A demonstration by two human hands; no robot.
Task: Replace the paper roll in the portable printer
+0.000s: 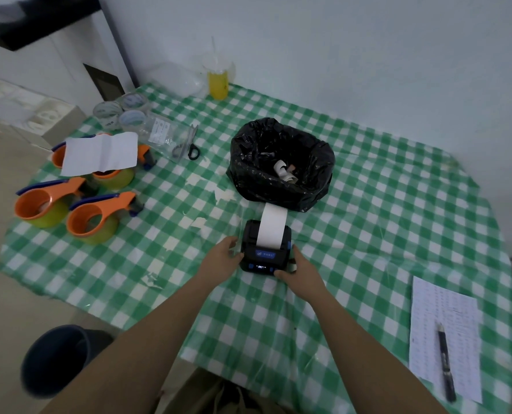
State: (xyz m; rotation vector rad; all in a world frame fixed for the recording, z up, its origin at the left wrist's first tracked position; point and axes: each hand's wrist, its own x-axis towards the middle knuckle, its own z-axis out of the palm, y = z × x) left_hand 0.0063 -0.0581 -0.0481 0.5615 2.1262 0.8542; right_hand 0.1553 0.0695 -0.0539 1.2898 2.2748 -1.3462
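Observation:
A small black portable printer (265, 258) with a blue label and lit front panel sits on the green checked tablecloth (368, 204). A white paper strip (272, 224) runs out of its top, away from me, toward a bin lined with a black bag (280, 165). My left hand (223, 258) presses against the printer's left side. On the right side my right hand (299, 268) grips it, thumb at the front corner. An old curled paper roll (284, 171) lies inside the bag.
Several orange tape dispensers (78, 201) and a white sheet (101, 153) sit at the left, with tape rolls (123, 112) and scissors (189, 143) behind. A yellow drink cup (218, 80) stands by the wall. A printed sheet (444, 339) with a pen (445, 361) lies at the right.

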